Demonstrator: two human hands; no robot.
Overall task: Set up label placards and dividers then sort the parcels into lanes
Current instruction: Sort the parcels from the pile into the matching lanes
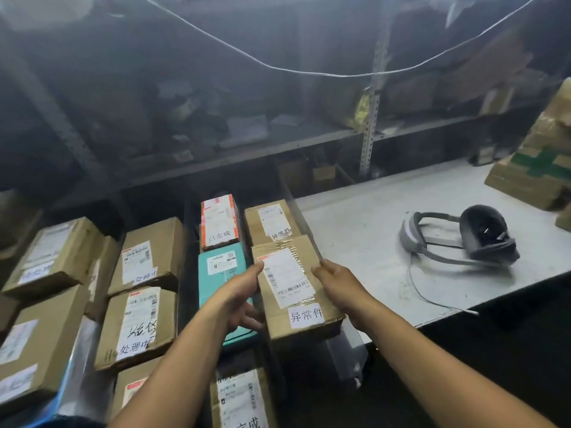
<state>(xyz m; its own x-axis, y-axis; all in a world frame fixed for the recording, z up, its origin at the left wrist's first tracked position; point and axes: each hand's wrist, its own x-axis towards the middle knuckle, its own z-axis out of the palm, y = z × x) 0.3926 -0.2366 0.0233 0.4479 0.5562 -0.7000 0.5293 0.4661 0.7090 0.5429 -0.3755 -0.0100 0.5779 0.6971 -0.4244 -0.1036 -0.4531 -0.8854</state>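
Note:
A brown cardboard parcel with a white shipping label and a handwritten white tag lies in the rightmost lane. My left hand grips its left side, thumb on top. My right hand grips its right edge. Behind it sits another brown parcel with the same tag. To its left lie a teal parcel and an orange-striped parcel. Two brown parcels fill the lane further left. A clear divider stands along the right lane's edge.
A grey headset with a cable lies on the white table to the right. A taped box with green markings stands at the far right. More brown parcels sit at the far left. Dark metal shelving runs behind.

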